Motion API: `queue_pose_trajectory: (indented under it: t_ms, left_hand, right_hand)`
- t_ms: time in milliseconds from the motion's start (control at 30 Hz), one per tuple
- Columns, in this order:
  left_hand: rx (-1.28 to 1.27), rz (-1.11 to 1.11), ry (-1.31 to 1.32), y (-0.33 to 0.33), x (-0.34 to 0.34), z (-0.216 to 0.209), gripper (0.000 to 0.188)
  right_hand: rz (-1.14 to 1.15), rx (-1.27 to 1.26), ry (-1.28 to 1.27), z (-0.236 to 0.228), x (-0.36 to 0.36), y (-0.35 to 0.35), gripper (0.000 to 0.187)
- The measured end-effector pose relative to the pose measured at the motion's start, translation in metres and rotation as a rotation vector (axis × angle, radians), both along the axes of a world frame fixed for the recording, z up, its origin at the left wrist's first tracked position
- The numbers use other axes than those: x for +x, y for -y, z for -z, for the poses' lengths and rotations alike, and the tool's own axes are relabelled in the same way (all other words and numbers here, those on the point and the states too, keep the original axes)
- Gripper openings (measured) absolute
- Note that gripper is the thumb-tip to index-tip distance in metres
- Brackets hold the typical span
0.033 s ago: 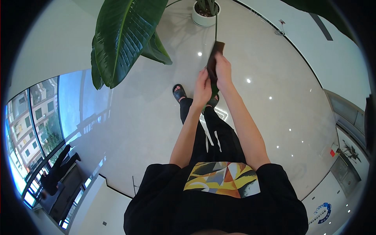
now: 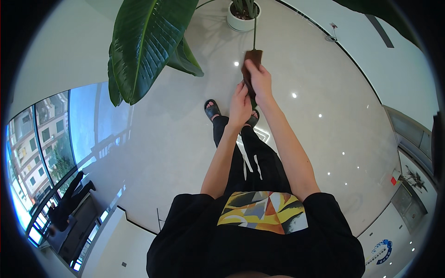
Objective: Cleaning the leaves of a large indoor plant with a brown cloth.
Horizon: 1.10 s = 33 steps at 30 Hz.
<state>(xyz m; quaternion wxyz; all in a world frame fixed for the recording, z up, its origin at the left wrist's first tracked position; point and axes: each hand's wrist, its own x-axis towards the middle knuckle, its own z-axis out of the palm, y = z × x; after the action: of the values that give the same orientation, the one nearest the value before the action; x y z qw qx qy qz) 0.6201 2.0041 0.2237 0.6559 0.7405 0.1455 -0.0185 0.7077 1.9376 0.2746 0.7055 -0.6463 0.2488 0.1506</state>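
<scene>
A brown cloth (image 2: 253, 57) lies over a narrow leaf on a long thin green stalk (image 2: 254, 37) that comes from the potted plant. My right hand (image 2: 261, 84) is closed on the cloth, thumb across its front. Just below and to the left, my left hand (image 2: 240, 105) has its fingers closed at the lower part of the leaf, touching the cloth's edge. Only a bit of the green leaf (image 2: 253, 102) shows between my wrists; the cloth and hands hide the rest.
The white plant pot (image 2: 242, 22) stands on the pale glossy floor (image 2: 176, 153) ahead. Large green leaves (image 2: 143, 51) hang at upper left. My sandalled feet (image 2: 212, 109) are below my hands. At far left, a person (image 2: 62, 211) is on a dark seat beside the windows (image 2: 51, 139).
My right hand and the cloth have shifted slightly left, and more of the cloth's broad face shows. My left hand stays nearly in place.
</scene>
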Motion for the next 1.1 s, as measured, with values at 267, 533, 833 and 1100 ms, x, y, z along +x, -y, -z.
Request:
queue_pose_trajectory:
  t_ms: [267,533,833,1100]
  left_hand:
    - [0.306,0.024,0.179,-0.003,0.002,-0.017,0.051]
    - [0.111,-0.09,-0.076,-0.003,0.007,-0.025,0.039]
    - [-0.787,-0.294,-0.327,-0.025,0.013,-0.053,0.029]
    - [-0.269,-0.329,-0.33,-0.015,0.019,-0.047,0.043]
  right_hand:
    - [-0.197,-0.454,0.124,-0.002,-0.024,0.003,0.035]
    - [0.245,0.184,0.078,0.003,-0.066,0.062,0.024]
    - [0.449,1.159,0.15,0.048,-0.047,0.155,0.051]
    - [0.355,1.326,0.338,0.074,-0.024,0.158,0.07]
